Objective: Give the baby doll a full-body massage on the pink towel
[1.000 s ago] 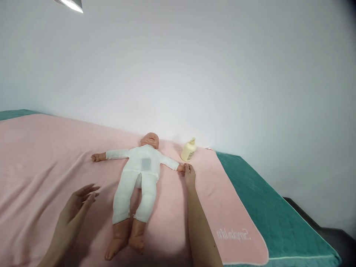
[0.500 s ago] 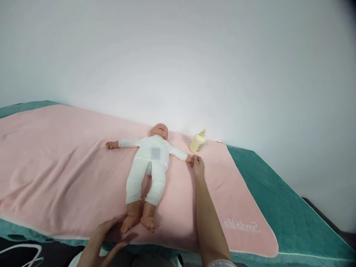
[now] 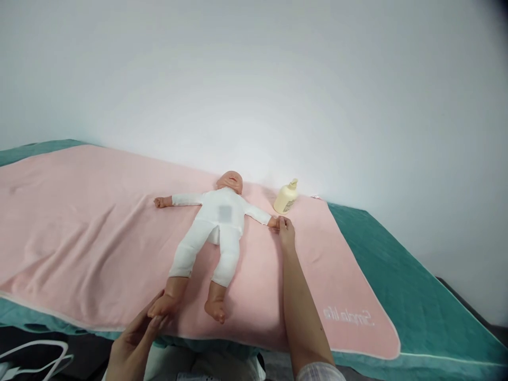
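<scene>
A doll (image 3: pixel 212 211) with a white cloth-covered body lies on its back on a pink blanket (image 3: pixel 119 211), head toward the pale wall (image 3: pixel 254 90), arms spread and legs parted. The person's left hand (image 3: pixel 134 343) grips one bare foot (image 3: pixel 163 305) near the blanket's front edge, while the right hand (image 3: pixel 287 233) pinches the doll's small hand (image 3: pixel 272 222) between thumb and fingers. Just beyond stands a cream pump bottle (image 3: pixel 284 199). A green cover (image 3: pixel 389 270) shows beneath the blanket.

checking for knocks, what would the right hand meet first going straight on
Likely the pump bottle, just past the doll's hand that the right hand pinches; depth is unclear.
</scene>
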Demonstrator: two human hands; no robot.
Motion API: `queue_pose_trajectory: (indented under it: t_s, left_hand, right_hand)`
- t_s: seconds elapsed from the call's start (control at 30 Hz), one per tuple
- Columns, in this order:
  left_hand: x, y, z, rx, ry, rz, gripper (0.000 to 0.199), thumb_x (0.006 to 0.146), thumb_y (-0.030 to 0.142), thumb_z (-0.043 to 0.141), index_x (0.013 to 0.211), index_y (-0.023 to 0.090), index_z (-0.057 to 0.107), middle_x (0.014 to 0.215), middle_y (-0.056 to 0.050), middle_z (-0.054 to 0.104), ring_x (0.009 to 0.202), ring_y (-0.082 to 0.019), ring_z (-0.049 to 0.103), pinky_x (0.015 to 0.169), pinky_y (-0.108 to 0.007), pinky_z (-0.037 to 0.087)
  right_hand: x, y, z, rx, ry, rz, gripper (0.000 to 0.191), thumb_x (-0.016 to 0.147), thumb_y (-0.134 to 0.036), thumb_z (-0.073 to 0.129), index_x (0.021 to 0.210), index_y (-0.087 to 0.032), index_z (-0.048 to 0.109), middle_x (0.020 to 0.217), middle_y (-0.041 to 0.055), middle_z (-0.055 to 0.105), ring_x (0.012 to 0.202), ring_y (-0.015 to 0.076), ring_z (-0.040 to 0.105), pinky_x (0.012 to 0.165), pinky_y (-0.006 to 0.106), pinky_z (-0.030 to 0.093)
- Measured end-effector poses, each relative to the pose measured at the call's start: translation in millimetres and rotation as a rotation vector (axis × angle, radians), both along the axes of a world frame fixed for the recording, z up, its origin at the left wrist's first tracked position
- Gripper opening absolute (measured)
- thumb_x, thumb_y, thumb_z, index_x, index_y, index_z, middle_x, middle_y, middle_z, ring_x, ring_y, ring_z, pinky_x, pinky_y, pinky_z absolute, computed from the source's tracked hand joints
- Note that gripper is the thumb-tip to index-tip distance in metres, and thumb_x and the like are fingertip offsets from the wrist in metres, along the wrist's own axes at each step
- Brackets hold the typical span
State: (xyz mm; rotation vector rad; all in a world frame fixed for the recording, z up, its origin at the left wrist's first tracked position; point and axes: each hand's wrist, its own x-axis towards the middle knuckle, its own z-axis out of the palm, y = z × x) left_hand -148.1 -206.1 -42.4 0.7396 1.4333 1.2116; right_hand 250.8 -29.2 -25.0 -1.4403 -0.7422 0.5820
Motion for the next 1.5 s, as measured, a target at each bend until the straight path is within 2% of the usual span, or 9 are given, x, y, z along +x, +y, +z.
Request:
queue_pose_trajectory:
  t_s: [0.13, 0.27, 0.37, 0.53, 0.7, 0.9, 1.07, 1.2, 1.5]
  left_hand:
    - [13, -6, -2.5, -0.011, -0.175, 0.072, 0.051, 0.078, 0.052, 0.070, 0.119, 0.023, 0.066, 0.124, -0.005, 0.070, 0.127, -0.030, 0.055, 0.108, -0.042, 0.043]
    - [18, -5, 2.3, 0.040, -0.087, 0.117, 0.047, 0.077, 0.038, 0.073, 0.121, 0.024, 0.065, 0.138, -0.004, 0.060, 0.127, -0.031, 0.054, 0.104, -0.044, 0.049]
    - [17, -1, 6.3, 0.051, -0.035, 0.150, 0.039, 0.077, 0.041, 0.073, 0.112, 0.023, 0.069, 0.133, -0.003, 0.064, 0.128, -0.031, 0.054, 0.108, -0.046, 0.045]
    - [13, 1, 4.9, 0.072, 0.039, 0.140, 0.045, 0.075, 0.044, 0.076, 0.113, 0.022, 0.069, 0.123, -0.004, 0.071, 0.122, -0.033, 0.060, 0.108, -0.050, 0.045]
    - [14, 10, 5.4, 0.127, 0.092, 0.137, 0.052, 0.070, 0.048, 0.079, 0.114, 0.023, 0.068, 0.121, -0.005, 0.072, 0.120, -0.034, 0.061, 0.112, -0.054, 0.041]
    - [25, 33, 26.1, 0.248, 0.155, 0.149, 0.052, 0.064, 0.050, 0.081, 0.107, 0.022, 0.071, 0.119, -0.003, 0.072, 0.121, -0.033, 0.061, 0.115, -0.049, 0.039]
    - [40, 57, 50.9, 0.409, 0.144, 0.145, 0.045, 0.072, 0.040, 0.079, 0.112, 0.022, 0.070, 0.124, -0.003, 0.070, 0.120, -0.029, 0.062, 0.111, -0.042, 0.046]
    - [50, 77, 67.2, 0.459, 0.098, 0.122, 0.058, 0.075, 0.040, 0.078, 0.129, 0.024, 0.062, 0.134, -0.005, 0.064, 0.126, -0.029, 0.058, 0.111, -0.043, 0.045]
    - [62, 129, 73.1, 0.516, 0.019, 0.034, 0.069, 0.074, 0.040, 0.079, 0.135, 0.019, 0.057, 0.127, -0.011, 0.067, 0.118, -0.027, 0.064, 0.105, -0.043, 0.050]
  right_hand:
    - [-1, -1, 1.4, 0.014, 0.007, -0.003, 0.039, 0.074, -0.052, 0.070, 0.095, -0.019, 0.064, 0.090, 0.0061, 0.067, 0.067, 0.0199, 0.066, 0.062, 0.036, 0.058]
    - [-1, -3, 4.1, 0.042, 0.016, -0.001, 0.048, 0.065, -0.047, 0.080, 0.102, -0.020, 0.065, 0.101, 0.0080, 0.066, 0.085, 0.0232, 0.067, 0.069, 0.036, 0.059]
    - [-1, -4, 7.2, 0.068, 0.017, 0.022, 0.059, 0.064, -0.047, 0.082, 0.112, -0.020, 0.062, 0.110, 0.0090, 0.065, 0.089, 0.0224, 0.067, 0.073, 0.036, 0.059]
    - [-7, -7, 17.4, 0.106, -0.050, 0.024, 0.067, 0.071, -0.051, 0.075, 0.125, -0.016, 0.058, 0.122, 0.0141, 0.063, 0.083, 0.0209, 0.067, 0.075, 0.038, 0.056]
    - [-20, -9, 30.3, 0.184, -0.199, -0.001, 0.060, 0.074, -0.047, 0.071, 0.124, -0.017, 0.061, 0.131, 0.0147, 0.062, 0.114, 0.0295, 0.060, 0.092, 0.042, 0.050]
    - [-57, -10, 44.3, 0.305, -0.330, 0.024, 0.048, 0.086, -0.042, 0.062, 0.129, -0.021, 0.060, 0.136, 0.0104, 0.060, 0.129, 0.0263, 0.052, 0.110, 0.043, 0.039]
    - [-96, -4, 48.5, 0.441, -0.598, 0.183, 0.040, 0.096, -0.036, 0.051, 0.132, -0.024, 0.060, 0.127, 0.0097, 0.066, 0.120, 0.0252, 0.059, 0.105, 0.045, 0.046]
    - [-115, 1, 43.8, 0.499, -0.852, 0.325, 0.039, 0.099, -0.029, 0.045, 0.136, -0.029, 0.058, 0.129, 0.0069, 0.065, 0.119, 0.0234, 0.060, 0.103, 0.043, 0.050]
    - [-124, 1, 34.8, 0.523, -1.003, 0.515, 0.042, 0.101, -0.023, 0.042, 0.141, -0.031, 0.052, 0.127, 0.0035, 0.067, 0.117, 0.0200, 0.063, 0.110, 0.042, 0.045]
